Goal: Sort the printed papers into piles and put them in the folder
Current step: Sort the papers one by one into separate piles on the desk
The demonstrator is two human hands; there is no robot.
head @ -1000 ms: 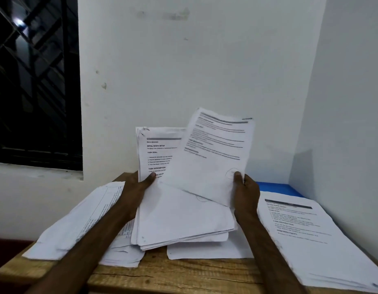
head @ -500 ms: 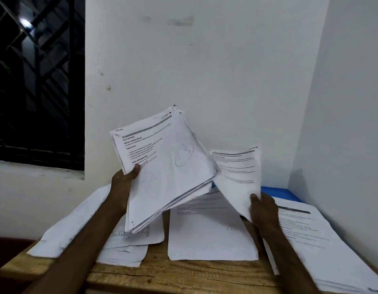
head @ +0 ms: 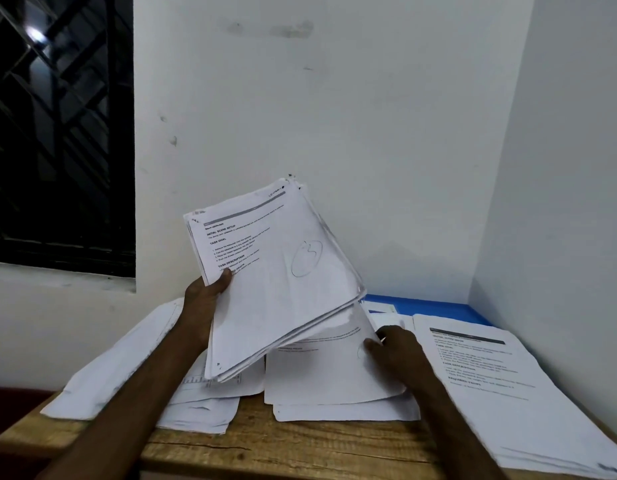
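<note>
sheet (head: pixel 321 368) now down on the middle pile (head: pixel 335 412) under your right hand (head: pixel 397 355), grip unclear; left hand (head: pixel 201 306) grips the stack (head: pixel 276 289); sorting continues.

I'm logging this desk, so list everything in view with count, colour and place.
held stack: 1, white printed, raised and tilted above the table
loose sheet: 1, white, atop the middle pile
middle pile: 1, white, table centre
left papers: several overlapping, white, table's left
right pile: 1, white printed, table's right
folder: 1, blue, back right, partly under papers
table: 1, brown wood
window: 1, dark, grilled, upper left
walls: 2, white
left hand: grips held stack
right hand: pinches loose sheet's edge
</note>
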